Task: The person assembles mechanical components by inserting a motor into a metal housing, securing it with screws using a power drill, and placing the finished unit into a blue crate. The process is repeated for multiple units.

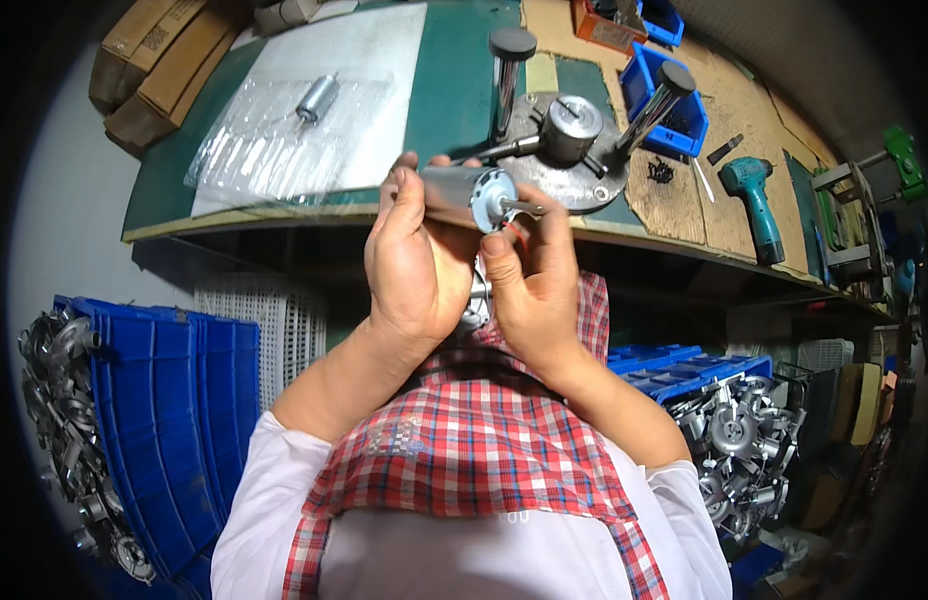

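Note:
A silver cylindrical electric motor (452,187) with a pale end cap and a thin shaft is held before the bench's front edge. My left hand (416,265) wraps its body, fingers behind and thumb along the near side. My right hand (537,295) closes around the shaft end, thumb and fingers beside a bit of red wire (518,236). Whether they pinch the wire or the cap, I cannot tell. Just beyond is a metal fixture (606,172) with a round base, a central hub and two black-topped posts. A second motor (318,98) lies on clear plastic at the left.
Cardboard boxes (164,70) stand at the far left. On the bench's right are a blue parts bin (639,75), black screws (660,172) and a teal cordless drill (752,205). Blue crates (149,400) and heaps of metal castings (739,440) flank me below the bench.

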Demonstrator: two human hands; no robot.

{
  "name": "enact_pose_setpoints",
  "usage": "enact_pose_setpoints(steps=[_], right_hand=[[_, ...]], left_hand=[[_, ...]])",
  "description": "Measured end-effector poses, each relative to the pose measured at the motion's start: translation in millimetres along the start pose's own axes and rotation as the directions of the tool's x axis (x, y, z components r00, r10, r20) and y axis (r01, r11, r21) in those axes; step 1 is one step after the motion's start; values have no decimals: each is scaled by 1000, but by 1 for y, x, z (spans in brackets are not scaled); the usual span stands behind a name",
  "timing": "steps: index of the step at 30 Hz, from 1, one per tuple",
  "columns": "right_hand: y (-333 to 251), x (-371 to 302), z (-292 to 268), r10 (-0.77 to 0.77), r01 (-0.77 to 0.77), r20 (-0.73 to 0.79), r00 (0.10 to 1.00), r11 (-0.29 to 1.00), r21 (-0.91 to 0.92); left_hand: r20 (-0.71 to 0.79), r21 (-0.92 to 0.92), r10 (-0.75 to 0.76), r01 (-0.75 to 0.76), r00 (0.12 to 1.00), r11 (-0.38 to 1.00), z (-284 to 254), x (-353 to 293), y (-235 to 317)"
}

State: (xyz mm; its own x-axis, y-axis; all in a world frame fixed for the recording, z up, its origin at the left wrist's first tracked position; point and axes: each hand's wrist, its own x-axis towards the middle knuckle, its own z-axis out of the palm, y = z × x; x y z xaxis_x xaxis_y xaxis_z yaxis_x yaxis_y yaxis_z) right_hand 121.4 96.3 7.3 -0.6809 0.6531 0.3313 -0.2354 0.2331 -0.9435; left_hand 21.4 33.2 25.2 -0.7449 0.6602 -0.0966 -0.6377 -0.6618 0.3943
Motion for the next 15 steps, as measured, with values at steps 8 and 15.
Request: enact_pose_setpoints(steps=[8, 15], right_hand=[[-6, -13, -23, -316, 311, 68, 946, 947, 79], [-15, -1, -32, -194, 180, -88, 977, 972, -149]], left_hand=[[231, 105, -55, 31, 971, 994, 16, -22, -3], [469, 757, -97, -343, 878, 556, -23, -12, 13]])
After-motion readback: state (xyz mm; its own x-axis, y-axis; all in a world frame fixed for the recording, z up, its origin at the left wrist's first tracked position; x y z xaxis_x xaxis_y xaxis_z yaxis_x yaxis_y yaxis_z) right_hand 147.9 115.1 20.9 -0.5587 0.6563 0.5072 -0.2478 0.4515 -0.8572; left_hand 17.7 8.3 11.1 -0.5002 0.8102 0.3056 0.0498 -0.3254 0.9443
